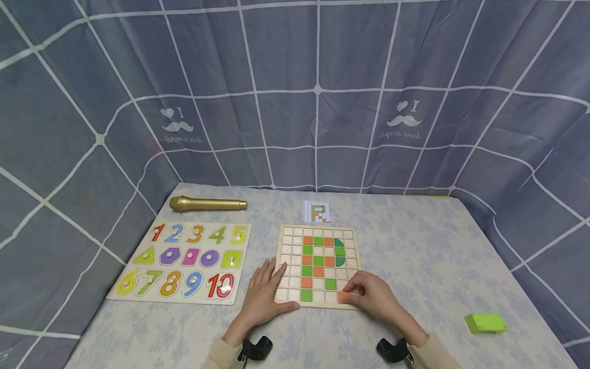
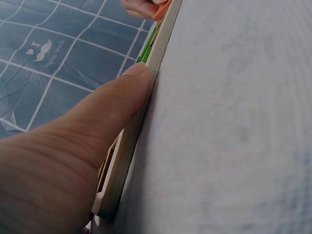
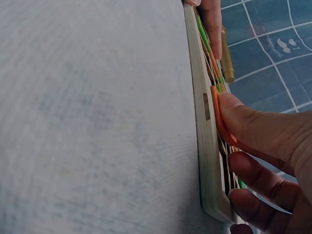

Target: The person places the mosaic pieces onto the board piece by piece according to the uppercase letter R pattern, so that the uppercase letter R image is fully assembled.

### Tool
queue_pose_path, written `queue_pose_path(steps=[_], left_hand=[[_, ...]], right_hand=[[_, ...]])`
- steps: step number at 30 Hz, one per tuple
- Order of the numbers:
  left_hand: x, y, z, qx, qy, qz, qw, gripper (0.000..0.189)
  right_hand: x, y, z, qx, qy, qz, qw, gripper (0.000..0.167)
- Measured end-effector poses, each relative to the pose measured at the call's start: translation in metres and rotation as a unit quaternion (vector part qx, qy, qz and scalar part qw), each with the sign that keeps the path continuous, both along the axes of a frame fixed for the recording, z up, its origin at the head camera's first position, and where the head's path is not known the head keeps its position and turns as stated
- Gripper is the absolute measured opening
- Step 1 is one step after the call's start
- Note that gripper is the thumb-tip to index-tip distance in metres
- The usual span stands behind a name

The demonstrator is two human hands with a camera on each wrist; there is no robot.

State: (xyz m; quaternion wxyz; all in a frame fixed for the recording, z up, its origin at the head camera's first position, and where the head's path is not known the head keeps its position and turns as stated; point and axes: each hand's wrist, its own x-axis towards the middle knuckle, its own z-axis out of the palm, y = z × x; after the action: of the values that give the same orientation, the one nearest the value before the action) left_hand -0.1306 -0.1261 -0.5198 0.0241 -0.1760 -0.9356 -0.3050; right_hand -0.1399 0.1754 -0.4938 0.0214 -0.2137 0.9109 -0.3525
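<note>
A wooden grid board lies mid-table, its orange, green and dark green tiles forming a letter P or R shape. My right hand pinches an orange square tile between thumb and finger at the board's near right corner. In the right wrist view the orange tile stands tilted in the near row, under the thumb. My left hand rests on the board's near left corner, fingers straight. Its thumb presses along the near edge. A small pattern card with a similar letter lies behind the board.
To the left lies a number-and-shape puzzle board. Behind it is a gold microphone. A bright green block sits at the right front. Grey-blue curtains enclose the back and sides of the table.
</note>
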Motion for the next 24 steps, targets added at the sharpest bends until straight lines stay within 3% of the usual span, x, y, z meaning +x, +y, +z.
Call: queue_pose_path(steps=[4, 9, 15, 21, 24], left_hand=[[0.002, 0.0, 0.0, -0.003, 0.001, -0.003, 1.0, 0.098], [-0.006, 0.001, 0.005, -0.004, 0.024, -0.001, 0.9997, 0.097], [-0.004, 0.002, 0.007, 0.0, 0.006, -0.008, 0.9999, 0.097], [-0.002, 0.004, 0.006, 0.005, 0.01, -0.01, 0.9999, 0.097], [-0.004, 0.005, 0.004, 0.006, 0.014, -0.011, 0.9998, 0.097]], right_hand=[[0.002, 0.001, -0.001, 0.003, 0.005, 0.002, 1.0, 0.013], [-0.003, 0.002, 0.004, -0.001, 0.032, 0.0, 0.9995, 0.011], [0.003, 0.003, 0.006, 0.017, 0.033, -0.003, 0.9993, 0.009], [0.005, 0.009, 0.005, 0.037, 0.061, 0.033, 0.9969, 0.014], [0.004, 0.014, 0.007, 0.034, 0.05, 0.05, 0.9969, 0.019]])
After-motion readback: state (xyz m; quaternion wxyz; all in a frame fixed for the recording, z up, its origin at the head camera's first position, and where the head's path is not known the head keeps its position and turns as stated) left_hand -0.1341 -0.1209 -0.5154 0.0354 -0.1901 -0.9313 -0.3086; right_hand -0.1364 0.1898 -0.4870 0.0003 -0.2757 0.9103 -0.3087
